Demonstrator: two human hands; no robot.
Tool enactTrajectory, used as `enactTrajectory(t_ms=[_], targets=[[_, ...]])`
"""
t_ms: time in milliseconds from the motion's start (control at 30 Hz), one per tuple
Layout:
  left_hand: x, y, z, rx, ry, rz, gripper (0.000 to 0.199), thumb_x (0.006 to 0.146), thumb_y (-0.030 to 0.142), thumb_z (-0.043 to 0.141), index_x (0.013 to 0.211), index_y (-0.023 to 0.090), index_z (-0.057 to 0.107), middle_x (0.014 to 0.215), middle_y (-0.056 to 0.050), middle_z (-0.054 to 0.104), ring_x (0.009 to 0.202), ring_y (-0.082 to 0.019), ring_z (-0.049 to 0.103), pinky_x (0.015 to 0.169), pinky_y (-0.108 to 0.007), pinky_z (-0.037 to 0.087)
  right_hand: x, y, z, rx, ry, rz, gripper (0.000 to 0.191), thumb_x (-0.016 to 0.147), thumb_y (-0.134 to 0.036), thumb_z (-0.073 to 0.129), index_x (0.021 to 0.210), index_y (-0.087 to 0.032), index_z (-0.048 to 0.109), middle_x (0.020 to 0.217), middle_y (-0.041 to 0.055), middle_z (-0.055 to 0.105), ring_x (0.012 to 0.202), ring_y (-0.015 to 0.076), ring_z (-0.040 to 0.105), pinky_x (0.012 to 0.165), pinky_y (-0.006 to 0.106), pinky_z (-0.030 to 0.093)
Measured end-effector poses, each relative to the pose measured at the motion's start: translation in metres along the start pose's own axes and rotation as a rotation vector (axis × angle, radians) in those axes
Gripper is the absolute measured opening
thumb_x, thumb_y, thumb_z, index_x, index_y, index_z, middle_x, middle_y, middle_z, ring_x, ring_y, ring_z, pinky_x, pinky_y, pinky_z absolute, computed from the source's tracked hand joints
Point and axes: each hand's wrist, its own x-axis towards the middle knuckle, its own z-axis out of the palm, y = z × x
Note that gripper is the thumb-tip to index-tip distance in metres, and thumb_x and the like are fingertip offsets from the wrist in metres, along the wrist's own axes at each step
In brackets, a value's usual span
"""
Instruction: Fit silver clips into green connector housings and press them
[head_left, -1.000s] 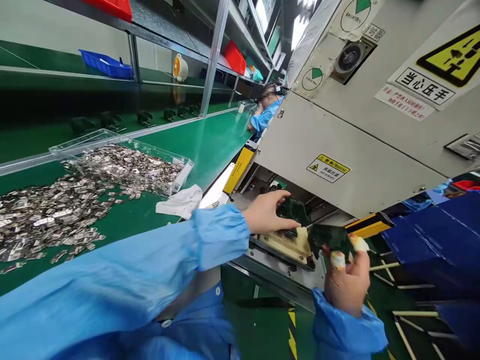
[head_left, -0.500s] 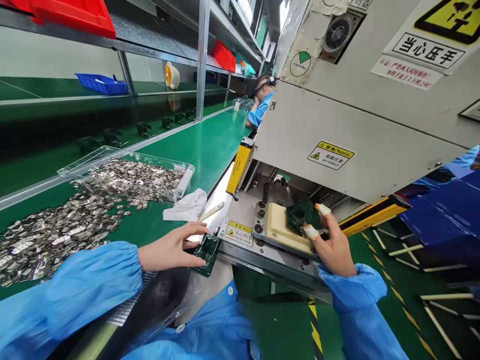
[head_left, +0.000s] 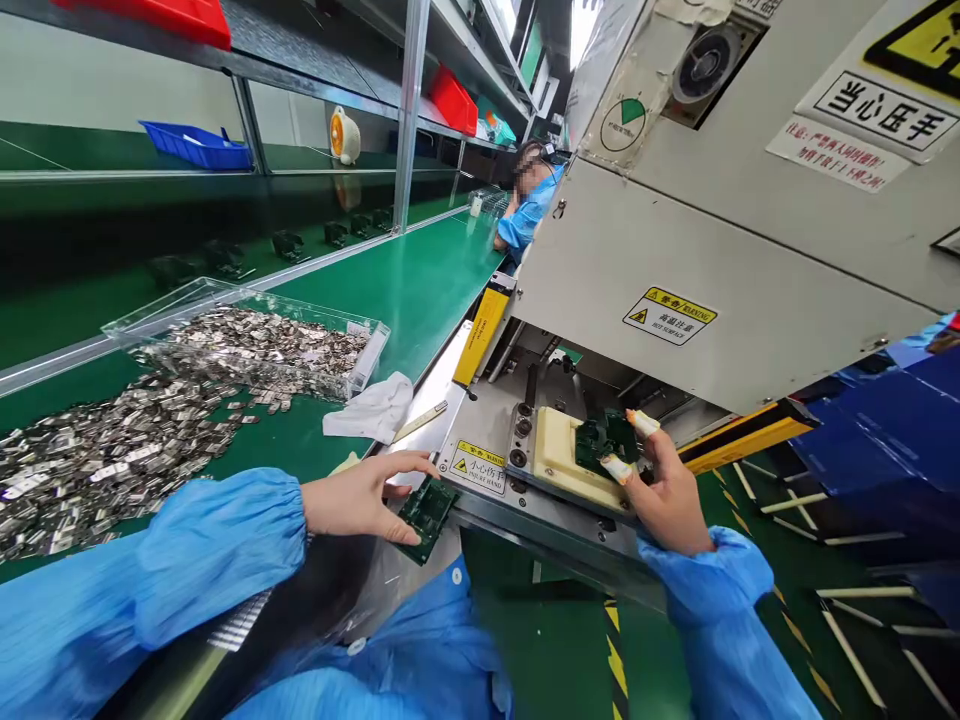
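Observation:
My left hand (head_left: 371,500) grips a dark green part (head_left: 429,515) by its edge, between thumb and fingers, just in front of the machine's metal base. Over at the machine, my right hand (head_left: 664,485), with white coverings on its thumb and a fingertip, holds another dark green part (head_left: 600,440) at its right side. That part lies on or just over the cream-coloured block (head_left: 555,450), which is mounted on the metal base (head_left: 480,440). Whether it is fully seated on the block cannot be made out.
Left of the machine, small metal pieces (head_left: 112,460) lie heaped beside a clear tray (head_left: 367,360) of similar pieces. A white cloth (head_left: 375,405) lies near the machine. Yellow posts (head_left: 484,330) flank its opening. Farther back sits a person in blue (head_left: 529,210).
The part in my right hand has come down flatter against the cream block. My left hand and its part have shifted slightly right, and the part is turned. The view has moved a little.

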Motion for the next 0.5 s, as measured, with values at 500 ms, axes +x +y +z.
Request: enactTrajectory(t_ms=[500], targets=[[0.002, -0.002, -0.005, 0.127, -0.034, 0.101, 0.058, 0.053, 0.028, 0.088, 0.108, 0.025, 0.07, 0.137, -0.01, 0.057, 0.13, -0.03, 0.052, 0.1, -0.036, 0.049, -0.13, 0.056, -0.027, -0.241, 0.446, 0.523, 0.053, 0.089, -0.062, 0.049, 0.123, -0.023, 0.063, 0.094, 0.0136, 0.069, 0.093, 0.038, 0.068, 0.072, 0.051, 0.055]])
